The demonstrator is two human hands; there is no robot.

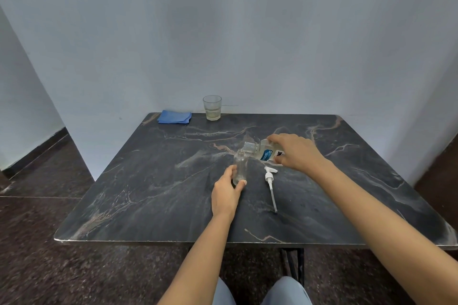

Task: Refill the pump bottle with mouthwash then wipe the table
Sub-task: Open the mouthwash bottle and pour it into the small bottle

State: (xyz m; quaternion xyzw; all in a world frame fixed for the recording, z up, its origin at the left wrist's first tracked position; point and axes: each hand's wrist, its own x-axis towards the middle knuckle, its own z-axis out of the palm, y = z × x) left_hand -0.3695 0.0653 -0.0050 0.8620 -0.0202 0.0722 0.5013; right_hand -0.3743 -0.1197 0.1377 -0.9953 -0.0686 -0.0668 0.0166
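Observation:
A small clear pump bottle stands upright on the dark marble table, its neck uncovered. My left hand grips its lower part. My right hand holds the mouthwash bottle, clear with a blue and white label, tipped on its side. Its mouth points left, just above the pump bottle's neck. The white pump head with its long tube lies flat on the table to the right of the pump bottle.
A folded blue cloth lies at the table's far left edge. Beside it a clear glass tumbler with a little pale liquid stands against the wall. My knees show below the near table edge.

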